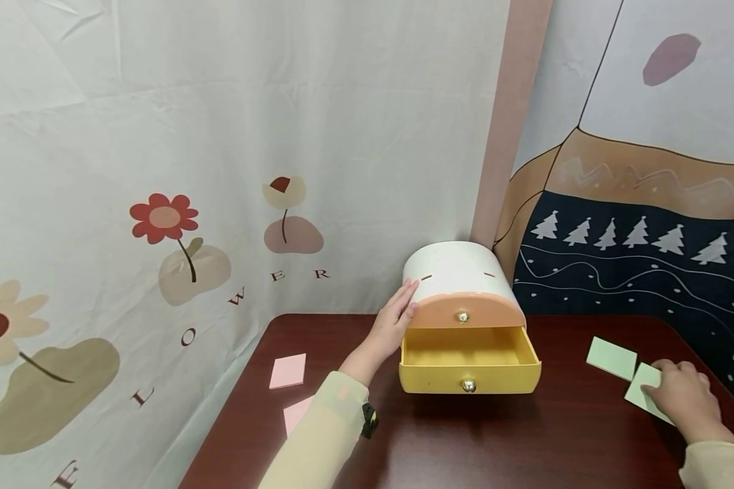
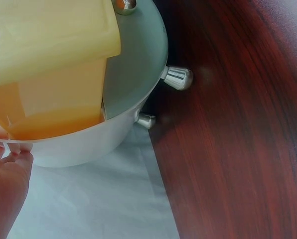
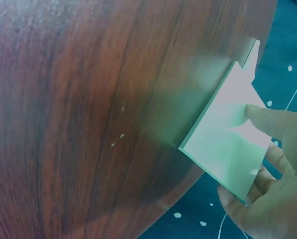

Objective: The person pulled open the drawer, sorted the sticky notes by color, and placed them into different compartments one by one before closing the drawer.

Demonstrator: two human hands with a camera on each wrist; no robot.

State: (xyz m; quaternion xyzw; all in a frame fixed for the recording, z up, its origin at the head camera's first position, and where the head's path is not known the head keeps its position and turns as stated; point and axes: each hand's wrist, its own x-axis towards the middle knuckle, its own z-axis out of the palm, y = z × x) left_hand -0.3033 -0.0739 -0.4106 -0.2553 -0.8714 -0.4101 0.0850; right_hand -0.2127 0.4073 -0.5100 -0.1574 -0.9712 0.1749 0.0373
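Observation:
A small white-topped drawer box [image 1: 455,266] stands at the back of the table. Its yellow lower drawer [image 1: 428,380] is pulled out, and no contents show inside; the peach upper drawer [image 1: 425,314] is closed. My left hand [image 1: 393,324] rests on the box's left side with its fingers extended. Over at the right, my right hand [image 1: 688,395] pinches a pale green sticky note pad [image 3: 223,134], thumb on top and the other fingers at its far edge and underside. Another green pad [image 1: 612,357] lies just beyond it.
Two pink sticky note pads lie at the left of the dark red table [image 1: 440,448]: one pad [image 1: 288,371] farther back, the other pad [image 1: 298,411] partly behind my left sleeve. A patterned curtain [image 1: 355,136] hangs behind the table.

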